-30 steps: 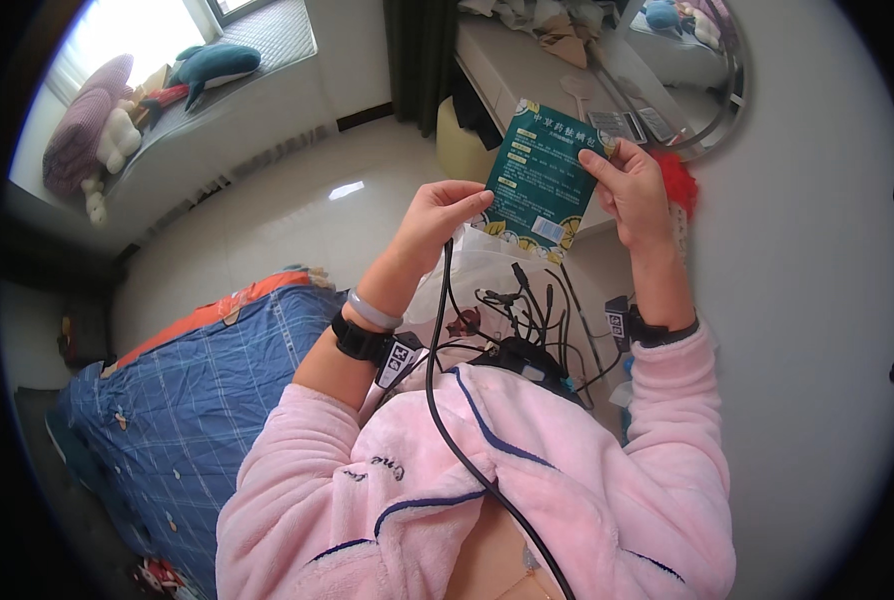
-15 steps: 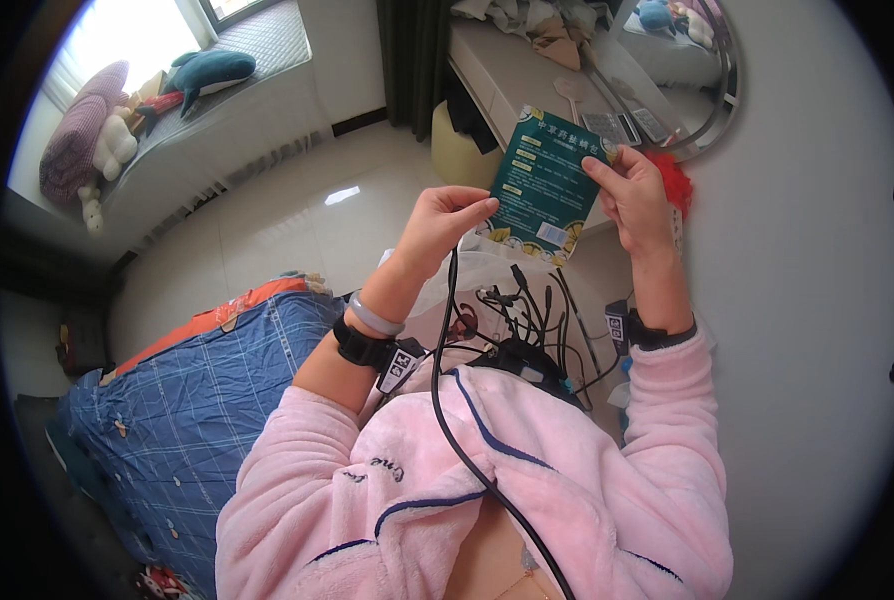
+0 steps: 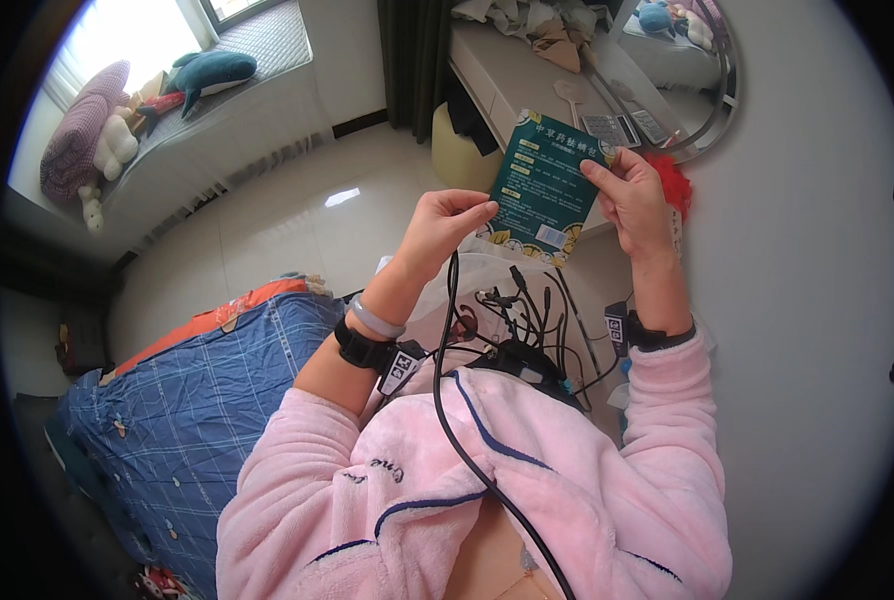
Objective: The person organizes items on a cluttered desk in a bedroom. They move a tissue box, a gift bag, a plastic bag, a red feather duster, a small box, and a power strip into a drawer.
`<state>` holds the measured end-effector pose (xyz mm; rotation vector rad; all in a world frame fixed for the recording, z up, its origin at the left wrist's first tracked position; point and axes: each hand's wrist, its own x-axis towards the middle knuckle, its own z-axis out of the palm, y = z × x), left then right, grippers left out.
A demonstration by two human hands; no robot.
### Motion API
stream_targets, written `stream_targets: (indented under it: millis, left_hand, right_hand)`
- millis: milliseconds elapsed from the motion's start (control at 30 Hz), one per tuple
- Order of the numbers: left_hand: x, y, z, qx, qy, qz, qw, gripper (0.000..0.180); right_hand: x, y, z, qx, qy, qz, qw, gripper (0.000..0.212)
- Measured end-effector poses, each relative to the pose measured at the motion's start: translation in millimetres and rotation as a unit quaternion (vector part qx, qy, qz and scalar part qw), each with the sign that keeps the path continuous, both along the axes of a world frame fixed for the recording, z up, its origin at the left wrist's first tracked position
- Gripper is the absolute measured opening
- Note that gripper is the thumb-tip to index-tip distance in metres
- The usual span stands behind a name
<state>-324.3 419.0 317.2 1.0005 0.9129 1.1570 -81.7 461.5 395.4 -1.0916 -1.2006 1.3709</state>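
Held up in front of me is a flat dark green packet (image 3: 545, 185) with pale print and yellow fruit slices at its corners. My left hand (image 3: 444, 228) pinches its left edge between thumb and fingertips. On the opposite side, my right hand (image 3: 630, 200) grips the upper right edge, thumb on the printed face and fingers behind. The packet tilts slightly, its printed side toward me. A black cable (image 3: 445, 400) runs from beneath my left hand down over my pink robe (image 3: 567, 510).
Black cables and plugs (image 3: 527, 310) lie bunched below the packet. Beyond it stands a desk (image 3: 487, 70) with a round mirror (image 3: 682, 60). A bed with a blue checked cover (image 3: 217, 400) is at left; plush toys (image 3: 217, 75) sit on the window ledge. A pale wall (image 3: 807, 300) rises at right.
Both hands keep their hold on the packet. It has shifted only very slightly downward; nothing else has visibly moved.
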Motion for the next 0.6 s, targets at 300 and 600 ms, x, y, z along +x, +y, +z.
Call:
stream_targets:
  millis: [300,600]
  left_hand:
    - [0.6,-2.1,-1.3,0.0,-0.001,0.006,1.0,0.026]
    - [0.8,-6.7,1.4,0.014,0.001,0.007,1.0,0.027]
  right_hand:
    - [-0.4,-2.2,2.3,-0.002,-0.009,0.003,1.0,0.011]
    - [-0.1,-2.4,1.4,-0.005,-0.008,0.007,1.0,0.013]
